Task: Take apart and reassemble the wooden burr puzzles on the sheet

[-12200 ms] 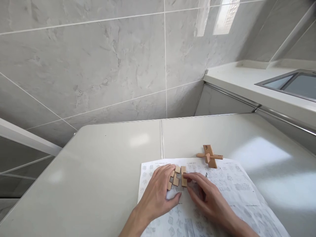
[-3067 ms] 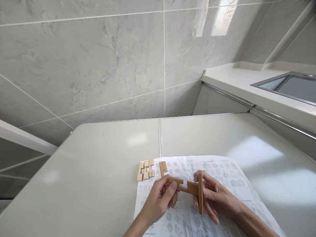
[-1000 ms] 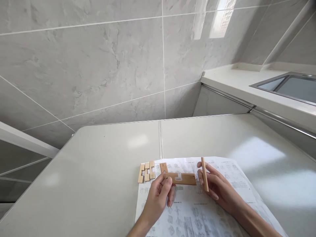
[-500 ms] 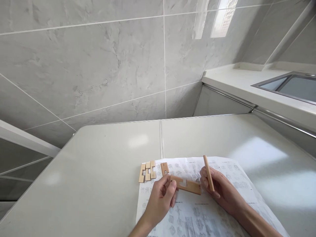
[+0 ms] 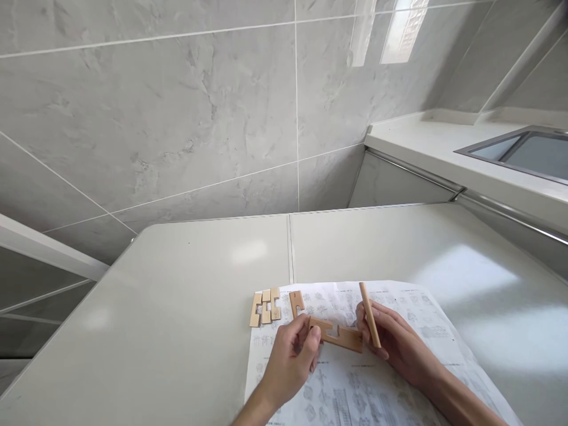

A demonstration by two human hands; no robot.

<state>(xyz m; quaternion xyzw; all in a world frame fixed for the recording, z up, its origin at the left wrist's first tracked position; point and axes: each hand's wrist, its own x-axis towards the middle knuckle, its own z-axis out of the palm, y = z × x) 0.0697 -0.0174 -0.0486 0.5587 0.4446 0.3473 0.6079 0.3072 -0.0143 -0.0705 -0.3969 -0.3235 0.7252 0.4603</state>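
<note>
My left hand (image 5: 295, 352) pinches one end of a notched wooden puzzle piece (image 5: 346, 338), its cut-out facing away from me. In my right hand (image 5: 393, 334) is a narrow wooden piece (image 5: 370, 315), held upright at a slant with its edge towards me. The far end of the notched piece comes close to the right fingers; whether they touch I cannot tell. Beyond my left hand another notched wooden piece (image 5: 296, 300) lies on a printed sheet (image 5: 337, 390), partly hidden by that hand.
Several pale notched wooden pieces (image 5: 266, 306) lie side by side at the sheet's far left corner. The sheet rests on a glossy white table (image 5: 177, 319) with a seam across it. Behind stands a tiled wall (image 5: 199, 118); at right, a counter (image 5: 412, 139) with a sink (image 5: 528, 154).
The narrow piece in my right hand has shifted slightly left and tilted more. The notched piece in my left hand has moved a little right and nearer to me.
</note>
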